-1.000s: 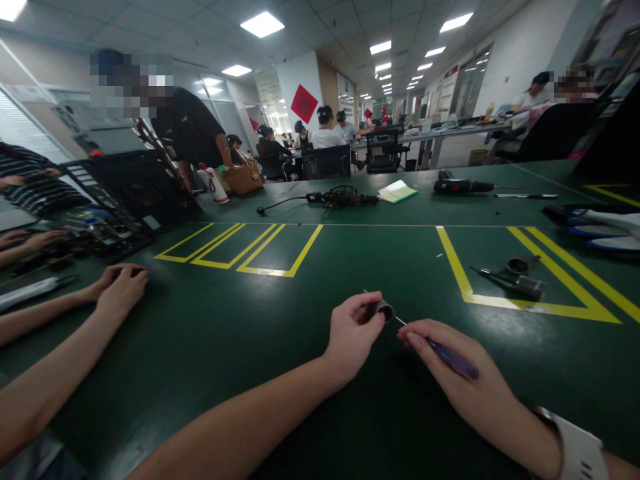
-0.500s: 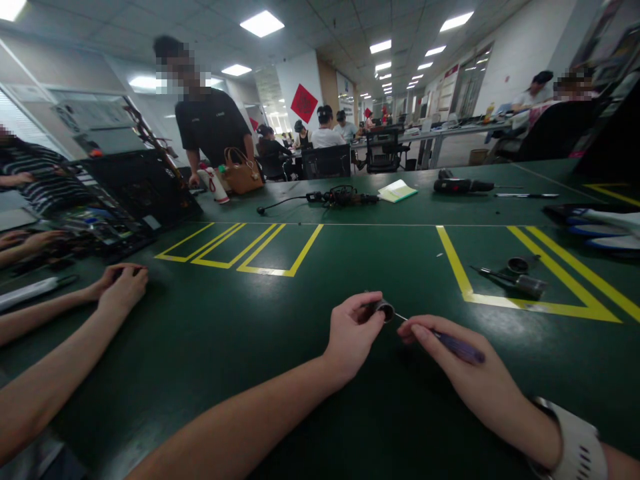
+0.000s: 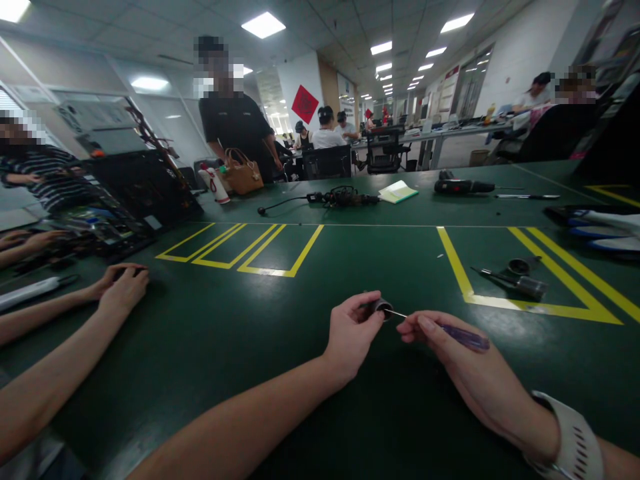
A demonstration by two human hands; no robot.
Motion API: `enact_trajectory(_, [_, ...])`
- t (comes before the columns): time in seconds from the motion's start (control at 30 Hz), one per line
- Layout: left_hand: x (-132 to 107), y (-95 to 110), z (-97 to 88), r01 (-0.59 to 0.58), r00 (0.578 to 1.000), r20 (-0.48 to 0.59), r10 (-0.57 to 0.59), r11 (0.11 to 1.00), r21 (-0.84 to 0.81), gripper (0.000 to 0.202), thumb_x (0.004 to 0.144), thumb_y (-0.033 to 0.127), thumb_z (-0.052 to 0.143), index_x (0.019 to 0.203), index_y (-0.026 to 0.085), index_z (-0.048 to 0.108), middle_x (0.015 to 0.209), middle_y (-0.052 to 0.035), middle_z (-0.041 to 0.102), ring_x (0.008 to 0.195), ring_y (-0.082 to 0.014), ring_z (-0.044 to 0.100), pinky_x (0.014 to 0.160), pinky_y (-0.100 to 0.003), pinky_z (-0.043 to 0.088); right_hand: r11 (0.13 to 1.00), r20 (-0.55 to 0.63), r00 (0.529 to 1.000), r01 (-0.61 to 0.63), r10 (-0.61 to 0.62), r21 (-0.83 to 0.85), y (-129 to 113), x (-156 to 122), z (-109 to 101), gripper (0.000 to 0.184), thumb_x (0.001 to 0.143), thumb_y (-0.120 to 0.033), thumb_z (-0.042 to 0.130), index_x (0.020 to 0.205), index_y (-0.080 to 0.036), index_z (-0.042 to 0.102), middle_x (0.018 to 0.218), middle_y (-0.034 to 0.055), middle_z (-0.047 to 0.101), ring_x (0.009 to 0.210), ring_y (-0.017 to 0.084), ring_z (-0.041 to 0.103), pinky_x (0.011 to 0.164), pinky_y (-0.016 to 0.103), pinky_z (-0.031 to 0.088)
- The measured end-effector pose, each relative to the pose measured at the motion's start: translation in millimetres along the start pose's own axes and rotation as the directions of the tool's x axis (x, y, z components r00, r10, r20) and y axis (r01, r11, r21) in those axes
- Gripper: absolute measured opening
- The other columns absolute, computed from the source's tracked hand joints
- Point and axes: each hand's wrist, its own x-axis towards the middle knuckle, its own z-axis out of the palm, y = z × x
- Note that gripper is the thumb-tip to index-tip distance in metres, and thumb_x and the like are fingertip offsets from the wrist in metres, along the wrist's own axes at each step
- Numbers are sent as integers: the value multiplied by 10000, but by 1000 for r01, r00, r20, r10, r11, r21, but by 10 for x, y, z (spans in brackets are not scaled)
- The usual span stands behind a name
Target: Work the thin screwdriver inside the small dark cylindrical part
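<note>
Between the thumb and fingers of my left hand is a small hollow metal cylinder, its round opening turned to the right. My right hand grips a screwdriver with a purple translucent handle. The thin shaft reaches left, and its tip lies at or just inside the cylinder's opening; how deep I cannot tell. Inside the yellow tape outline on the right lie a pointed tool with a thick metal end and a small dark ring-shaped part.
A black power drill, a pen, a notepad and a tangle of black cable lie along the far side of the green table. A co-worker's hands rest on the left. Another person stands behind a brown handbag.
My right hand has tilted slightly, and the screwdriver's shaft has shifted at the cylinder's opening. My left hand stays nearly still. The standing person has moved to the right.
</note>
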Motion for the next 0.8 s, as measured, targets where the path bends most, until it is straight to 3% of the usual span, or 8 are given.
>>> enact_trajectory(0.17, [1,-7,-3,-1,1000,0,1,1000,-19,296,682,55,666,967,136,680,922,-65,711,849,-167,669,838,-340,536,923,31,978,207,-209,-323,-27,-44,-1,263,821,-435,583,851,-206,709,852,66,732,822,228,685,761,378,560])
enact_trajectory(0.3, [2,-22,-4,-11,1000,-12,11,1000,22,286,678,71,666,957,135,675,918,-70,705,838,-172,666,811,-336,538,793,138,915,399,-380,-461,-27,-71,30,195,856,-325,543,872,-208,699,864,68,724,778,204,687,697,326,572])
enact_trajectory(0.43, [9,-23,13,-4,999,-38,6,999,49,277,657,75,666,929,125,672,868,-68,705,804,-168,665,785,-323,536,671,225,852,513,-473,-535,28,-85,35,182,863,-241,523,935,-231,691,907,63,719,822,205,682,735,330,566])
enact_trajectory(0.6, [18,-46,17,-21,999,-26,22,999,30,245,662,87,651,903,123,665,814,-53,699,758,-158,664,733,-304,546,562,328,791,602,-517,-567,50,-111,20,228,862,-183,511,1015,-248,667,969,71,713,900,215,670,796,354,555])
enact_trajectory(0.8, [33,-95,-6,-46,999,-7,46,999,23,227,674,90,642,896,129,668,838,-53,701,759,-160,668,726,-306,555,507,378,773,625,-510,-594,31,-145,23,264,855,-165,505,1063,-245,647,990,84,704,912,226,666,795,370,558])
